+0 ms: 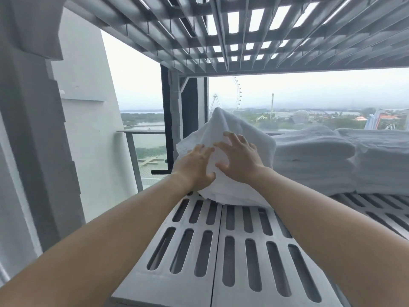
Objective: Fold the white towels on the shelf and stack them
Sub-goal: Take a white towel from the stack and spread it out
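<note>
A rumpled white towel (225, 131) sits in a tall heap on the slotted grey shelf (232, 251), towards its back left. My left hand (194, 167) lies on the towel's near left side, thumb tucked under a fold, fingers spread on the cloth. My right hand (239, 160) presses on the front of the heap with fingers spread and slightly bent. To the right stand two stacks of folded white towels (314, 165), the second stack (382, 162) at the frame's right edge.
A slatted grey shelf (243, 36) hangs low overhead. A grey upright post (39, 134) frames the left side. Behind the shelf is a window with a dark frame (166, 120) and a balcony rail outside.
</note>
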